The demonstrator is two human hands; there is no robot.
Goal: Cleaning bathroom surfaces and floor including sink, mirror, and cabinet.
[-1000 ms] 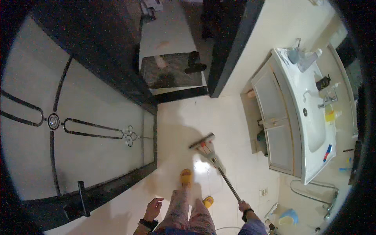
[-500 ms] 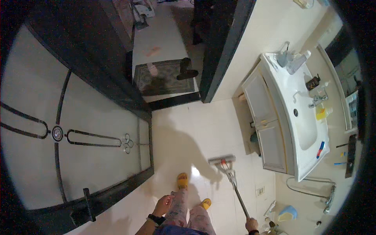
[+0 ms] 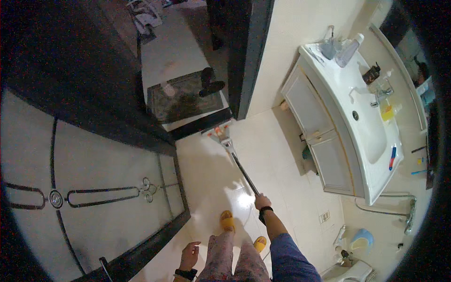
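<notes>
My right hand (image 3: pixel 263 201) is wrapped round the dark pole of a mop (image 3: pixel 244 173), with my arm stretched forward. The wide mop head, pale with orange-red parts, lies on the tiled floor (image 3: pixel 277 155) close against the dark door sill (image 3: pixel 199 124). My left hand (image 3: pixel 190 255) hangs beside my left leg, fingers loosely apart and holding nothing. I stand in yellow slippers (image 3: pixel 227 221), the left foot a little ahead of the right.
A white washbasin (image 3: pixel 380 145) over a cabinet (image 3: pixel 331 164) stands to the right, with bottles and a toothbrush-like blue and red item on it. Frosted door panels (image 3: pixel 108 174) line the left. Beyond the doorway lie a patterned mat (image 3: pixel 185 105) and dark slippers (image 3: pixel 211 88). A floor drain (image 3: pixel 324 216) is at lower right.
My right hand has pushed the mop forward and left, from the middle of the floor to the door sill. My right arm now reaches further out. The view has shifted slightly.
</notes>
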